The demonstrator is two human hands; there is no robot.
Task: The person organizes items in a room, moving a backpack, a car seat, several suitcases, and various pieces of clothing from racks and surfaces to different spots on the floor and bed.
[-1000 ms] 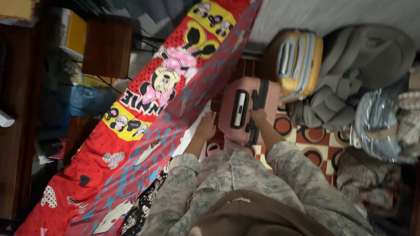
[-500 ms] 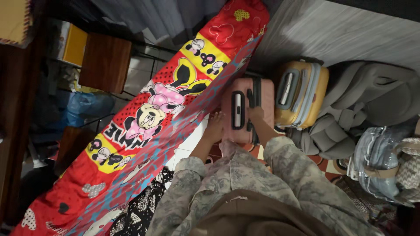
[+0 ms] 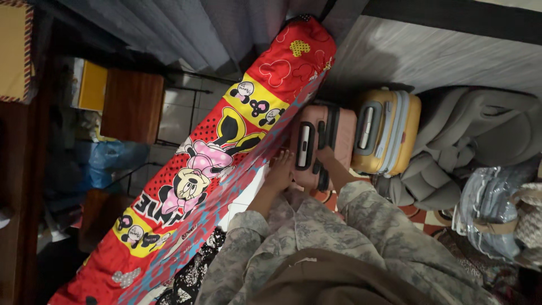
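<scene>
You had both hands on the pink suitcase (image 3: 316,148), which stood on the patterned floor (image 3: 420,217) between the mattress edge and the yellow suitcase (image 3: 387,131), the two cases just beside each other. Your left hand (image 3: 280,171) lay against the pink case's near side, close by the grey handle plate (image 3: 304,147), fingers laid flat on the shell rather than curled around anything; how firm that grip was, I could not tell. Your right hand (image 3: 326,155) sat on the other side of the case by the dark strap (image 3: 324,169), and its fingers were hidden against the shell, so whether that grip was spread or pressed together I could not tell either. Both your camouflage sleeves (image 3: 361,220) reached forward from the bottom of the view. To the left, a rolled red mattress cover (image 3: 214,164) with cartoon mice ran diagonally across the scene, touching the pink case's side. Grey curtains (image 3: 186,28) hung above it. A heap of grey cloth (image 3: 468,141) lay to the right of the yellow case, and a clear plastic bag (image 3: 491,214) sat below that heap.
</scene>
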